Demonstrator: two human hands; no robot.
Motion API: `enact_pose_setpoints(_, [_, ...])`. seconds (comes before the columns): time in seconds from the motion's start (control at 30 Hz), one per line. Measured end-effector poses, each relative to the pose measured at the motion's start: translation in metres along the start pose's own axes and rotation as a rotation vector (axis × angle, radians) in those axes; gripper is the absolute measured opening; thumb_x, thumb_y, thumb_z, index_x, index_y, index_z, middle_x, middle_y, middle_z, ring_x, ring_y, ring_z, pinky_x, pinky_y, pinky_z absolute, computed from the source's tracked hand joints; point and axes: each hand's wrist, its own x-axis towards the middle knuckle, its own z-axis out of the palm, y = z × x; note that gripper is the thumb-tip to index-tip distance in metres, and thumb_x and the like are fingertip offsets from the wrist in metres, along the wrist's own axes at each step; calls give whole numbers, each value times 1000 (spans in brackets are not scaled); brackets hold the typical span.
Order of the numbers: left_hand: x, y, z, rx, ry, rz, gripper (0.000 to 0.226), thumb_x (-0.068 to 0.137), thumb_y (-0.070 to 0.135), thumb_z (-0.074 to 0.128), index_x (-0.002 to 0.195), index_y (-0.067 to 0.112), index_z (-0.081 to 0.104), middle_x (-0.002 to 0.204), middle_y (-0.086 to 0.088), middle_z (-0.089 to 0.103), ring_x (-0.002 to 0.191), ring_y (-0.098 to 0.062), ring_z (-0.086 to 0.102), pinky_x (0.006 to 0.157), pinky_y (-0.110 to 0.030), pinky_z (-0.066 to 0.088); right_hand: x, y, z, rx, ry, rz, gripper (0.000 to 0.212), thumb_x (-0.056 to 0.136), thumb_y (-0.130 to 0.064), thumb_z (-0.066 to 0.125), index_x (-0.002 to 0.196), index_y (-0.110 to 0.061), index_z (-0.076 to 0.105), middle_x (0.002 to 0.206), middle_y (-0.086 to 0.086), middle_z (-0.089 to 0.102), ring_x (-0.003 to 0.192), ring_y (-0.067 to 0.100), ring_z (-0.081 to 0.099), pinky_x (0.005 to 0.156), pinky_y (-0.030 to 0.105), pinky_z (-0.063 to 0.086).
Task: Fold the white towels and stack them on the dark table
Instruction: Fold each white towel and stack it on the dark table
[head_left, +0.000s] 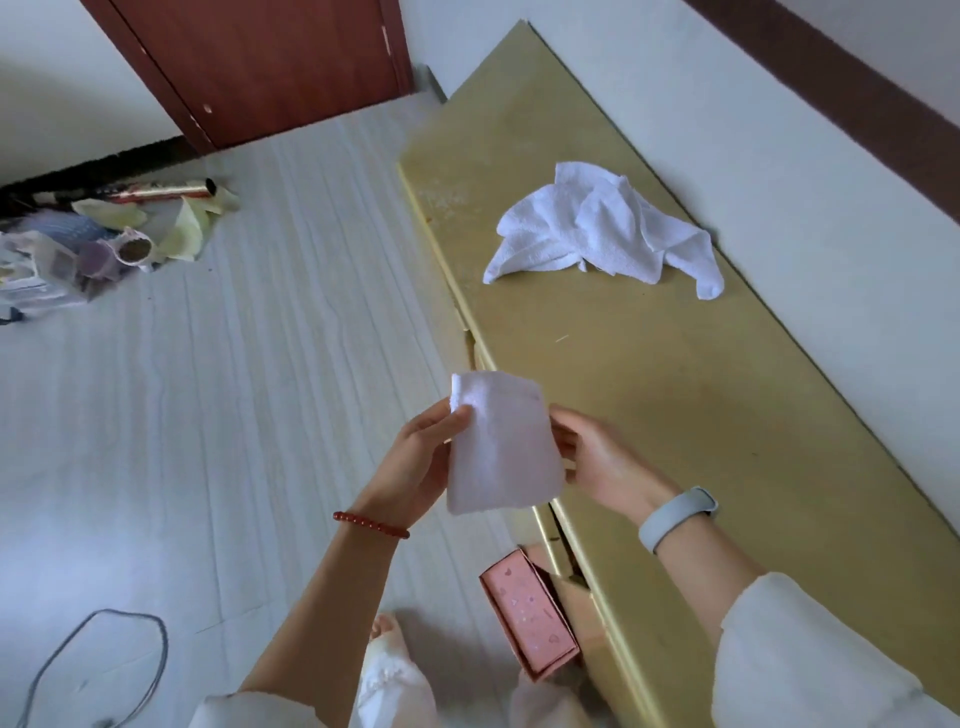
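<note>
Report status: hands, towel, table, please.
Left hand and right hand grip folded towel in air. Crumpled towels on table. No stack yet.

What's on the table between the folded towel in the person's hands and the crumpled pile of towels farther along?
Nothing: in the head view, the stretch of table between the folded towel and the crumpled pile is bare.
</note>
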Motion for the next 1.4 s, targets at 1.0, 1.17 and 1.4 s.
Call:
enact_pose_setpoints(1.0, [-150, 230, -581, 848, 1383, 446, 22, 96, 23, 45, 107, 9, 57, 92, -10, 61, 79, -36, 58, 61, -36, 42, 108, -86, 713, -886, -186, -963, 9, 89, -26, 54, 92, -19, 49, 84, -4, 56, 71, 15, 51, 66, 30, 42])
enact_pose_setpoints(1.17, [-123, 301, -686, 805, 1438, 381, 23, 96, 26, 46, 111, 12, 57, 88, -3, 62, 78, -29, 59, 60, -31, 39, 169, -135, 831, -1047, -216, -1061, 18, 92, -25, 50, 104, -12, 50, 98, -2, 59, 83, 24, 56, 66, 32, 40])
enact_pose_setpoints(1.4, [-135, 367, -843, 560, 1509, 253, 21, 94, 27, 50, 109, 16, 58, 80, 3, 56, 72, -21, 53, 64, -30, 43, 223, -171, 1015, -1225, -430, -1036, 20, 91, -24, 47, 107, -13, 48, 107, 0, 62, 95, 31, 57, 70, 35, 39])
